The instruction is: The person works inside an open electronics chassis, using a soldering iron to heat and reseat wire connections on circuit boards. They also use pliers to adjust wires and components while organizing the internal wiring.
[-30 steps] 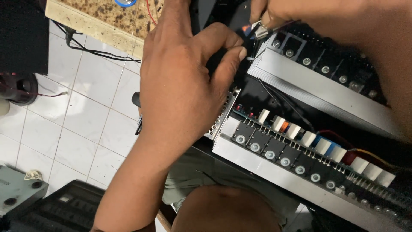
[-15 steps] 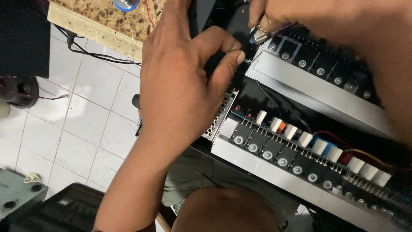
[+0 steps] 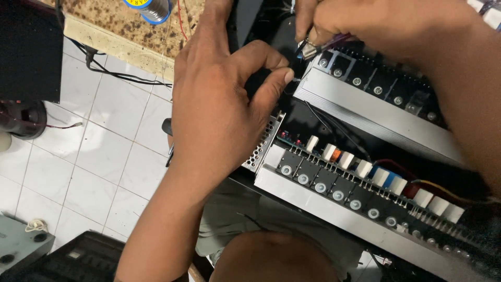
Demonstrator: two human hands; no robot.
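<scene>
Metal, thin and stiff, the tool tip (image 3: 311, 50) sits pinched in the right hand (image 3: 386, 31) just above the upper heatsink (image 3: 365, 112), best held well back, while the left hand (image 3: 219, 109) pinches a fine, fragile wire (image 3: 293, 78) beside it.

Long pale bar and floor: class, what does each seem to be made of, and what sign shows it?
Long pale bar: probably aluminium, brushed matt silver-grey with a soft sheen and straight edges. Floor: likely glazed ceramic tile, glossy white squares with dark grout lines.
</scene>
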